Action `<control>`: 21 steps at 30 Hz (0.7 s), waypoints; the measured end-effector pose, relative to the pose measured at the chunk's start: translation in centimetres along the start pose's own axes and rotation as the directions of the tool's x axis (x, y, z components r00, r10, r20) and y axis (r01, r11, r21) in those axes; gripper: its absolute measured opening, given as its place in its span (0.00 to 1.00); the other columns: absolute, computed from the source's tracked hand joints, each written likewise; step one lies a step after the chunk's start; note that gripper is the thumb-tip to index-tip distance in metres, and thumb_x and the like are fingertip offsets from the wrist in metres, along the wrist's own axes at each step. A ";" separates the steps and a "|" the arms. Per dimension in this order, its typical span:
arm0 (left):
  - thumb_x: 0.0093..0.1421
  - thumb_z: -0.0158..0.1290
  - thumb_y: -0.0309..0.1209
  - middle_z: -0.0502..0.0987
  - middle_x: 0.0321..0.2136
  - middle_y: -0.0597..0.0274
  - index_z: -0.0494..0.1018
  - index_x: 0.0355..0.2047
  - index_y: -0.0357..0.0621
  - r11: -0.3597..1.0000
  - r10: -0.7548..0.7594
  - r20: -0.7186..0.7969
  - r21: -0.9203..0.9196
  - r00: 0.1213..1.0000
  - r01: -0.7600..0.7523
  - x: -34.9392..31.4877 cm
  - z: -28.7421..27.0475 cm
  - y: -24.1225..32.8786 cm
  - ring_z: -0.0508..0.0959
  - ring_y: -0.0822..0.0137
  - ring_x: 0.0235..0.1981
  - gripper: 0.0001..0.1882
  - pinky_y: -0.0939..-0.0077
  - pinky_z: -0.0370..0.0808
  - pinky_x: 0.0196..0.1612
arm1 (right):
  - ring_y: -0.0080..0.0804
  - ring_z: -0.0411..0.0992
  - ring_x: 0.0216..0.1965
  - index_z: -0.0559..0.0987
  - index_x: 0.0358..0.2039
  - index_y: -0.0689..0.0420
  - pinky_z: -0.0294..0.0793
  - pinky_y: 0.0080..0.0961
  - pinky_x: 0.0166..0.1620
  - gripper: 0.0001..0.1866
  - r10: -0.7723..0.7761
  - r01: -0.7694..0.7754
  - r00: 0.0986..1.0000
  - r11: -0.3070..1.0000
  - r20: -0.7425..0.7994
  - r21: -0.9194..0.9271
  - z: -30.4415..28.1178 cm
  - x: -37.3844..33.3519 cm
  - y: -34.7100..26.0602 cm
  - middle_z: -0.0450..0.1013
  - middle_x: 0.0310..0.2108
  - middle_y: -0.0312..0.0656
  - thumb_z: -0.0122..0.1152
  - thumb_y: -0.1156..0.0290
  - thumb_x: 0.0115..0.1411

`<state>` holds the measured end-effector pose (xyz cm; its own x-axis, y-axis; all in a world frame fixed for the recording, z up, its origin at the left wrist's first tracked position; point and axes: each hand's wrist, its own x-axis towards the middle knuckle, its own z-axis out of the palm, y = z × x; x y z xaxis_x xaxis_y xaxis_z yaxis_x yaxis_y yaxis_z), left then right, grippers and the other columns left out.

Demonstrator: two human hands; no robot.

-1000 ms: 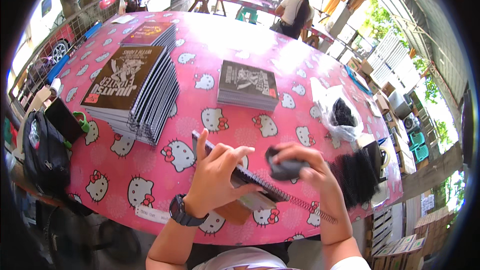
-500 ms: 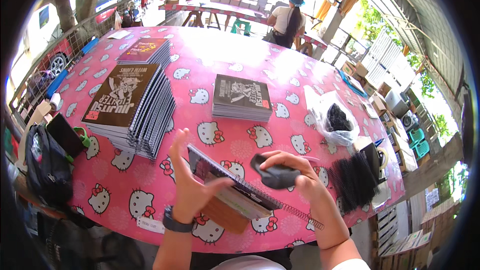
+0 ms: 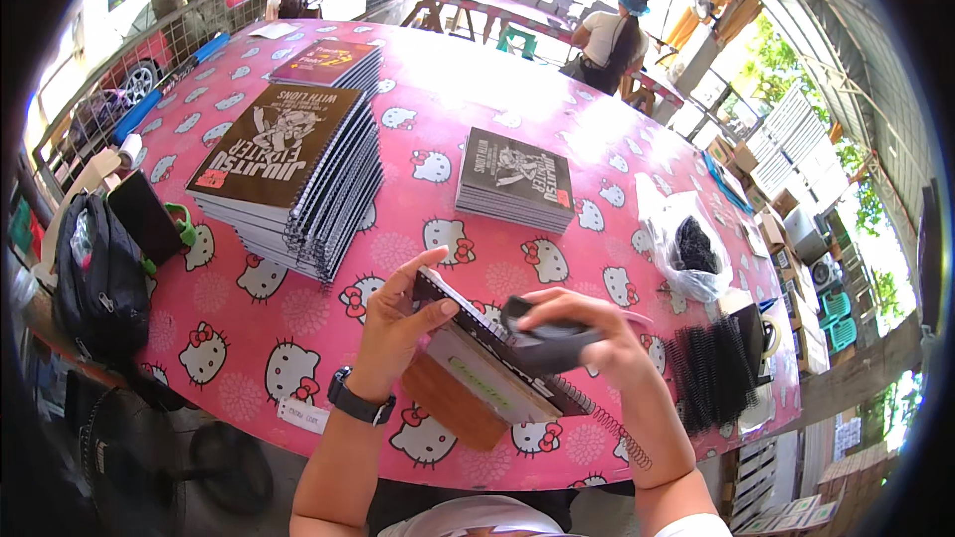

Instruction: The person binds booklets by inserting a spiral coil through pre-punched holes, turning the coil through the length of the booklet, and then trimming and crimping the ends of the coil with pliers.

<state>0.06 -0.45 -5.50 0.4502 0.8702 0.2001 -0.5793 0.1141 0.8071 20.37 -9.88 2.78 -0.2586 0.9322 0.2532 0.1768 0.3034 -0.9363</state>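
Tilted up in front of me is a notebook (image 3: 517, 396) with a dark spine edge and a pale page showing a green label. My left hand (image 3: 390, 330), with a dark watch on its wrist, grips its upper left end between thumb and fingers. A black plastic spiral coil (image 3: 619, 430) runs along the spine and sticks out past the lower right end. My right hand (image 3: 605, 330) is closed around a smooth black hand-sized tool (image 3: 552, 340), which is at the spine; whether it touches is unclear. A brown wooden block (image 3: 448, 403) lies under the notebook.
A tall stack of spiral notebooks (image 3: 269, 149) stands left, with a maroon-covered stack (image 3: 326, 64) behind. Another notebook stack (image 3: 515, 177) sits mid-table. Loose black coils (image 3: 711, 373) and a plastic bag (image 3: 691, 249) lie right. A black bag (image 3: 99, 273) is at the left edge.
My left hand's spread fingers have closed on the notebook's upper end. The black tool in my right hand has come closer to the spine. The whole view has shifted a little.
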 end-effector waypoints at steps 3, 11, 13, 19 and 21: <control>0.50 0.59 0.18 0.70 0.30 0.71 0.65 0.55 0.39 0.999 -0.011 -0.028 -0.030 1.000 0.011 0.1 0.5 0.1 0.70 0.80 0.31 0.30 0.87 0.68 0.33 | 0.41 0.69 0.43 0.77 0.40 0.58 0.64 0.33 0.49 0.26 0.181 -0.225 0.974 0.858 -0.139 -0.461 -1.1 1.1 1.2 0.72 0.38 0.48 0.59 0.47 0.52; 0.52 0.57 0.19 0.70 0.32 0.72 0.70 0.50 0.37 0.999 0.035 -0.076 -0.029 0.997 -0.038 0.2 -0.2 -0.5 0.70 0.80 0.32 0.23 0.86 0.69 0.35 | 0.36 0.68 0.42 0.77 0.37 0.59 0.65 0.31 0.47 0.25 0.147 -0.212 0.969 0.907 -0.199 -0.363 -0.7 2.0 1.2 0.71 0.35 0.43 0.58 0.49 0.54; 0.53 0.56 0.19 0.69 0.32 0.73 0.71 0.49 0.37 0.997 0.042 -0.064 -0.064 0.997 -0.046 0.0 0.0 -0.7 0.69 0.81 0.32 0.22 0.86 0.69 0.35 | 0.35 0.67 0.42 0.76 0.38 0.60 0.64 0.30 0.48 0.25 0.089 -0.101 0.993 0.984 -0.082 -0.147 0.1 1.6 1.3 0.71 0.36 0.43 0.57 0.49 0.54; 0.54 0.55 0.19 0.68 0.33 0.73 0.71 0.49 0.37 0.994 0.083 -0.065 -0.060 0.994 -0.087 0.0 0.1 -1.2 0.68 0.81 0.34 0.20 0.88 0.67 0.38 | 0.32 0.67 0.42 0.75 0.39 0.61 0.65 0.29 0.47 0.25 0.034 -0.023 0.995 0.992 -0.093 0.125 -0.2 1.6 2.0 0.71 0.34 0.44 0.54 0.49 0.56; 0.54 0.55 0.19 0.68 0.33 0.74 0.71 0.49 0.38 0.996 0.082 -0.045 -0.019 0.996 -0.083 0.0 0.2 -1.3 0.67 0.82 0.34 0.20 0.89 0.66 0.38 | 0.30 0.67 0.42 0.75 0.39 0.62 0.65 0.28 0.47 0.26 0.086 -0.093 0.993 0.991 -0.076 -0.093 0.4 2.1 1.9 0.72 0.35 0.43 0.53 0.49 0.56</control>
<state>0.96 -0.67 -6.43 0.3699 0.8975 0.2402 -0.6273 0.0505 0.7772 19.79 -7.43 1.45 -0.1695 0.9672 0.1892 0.2879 0.2322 -0.9291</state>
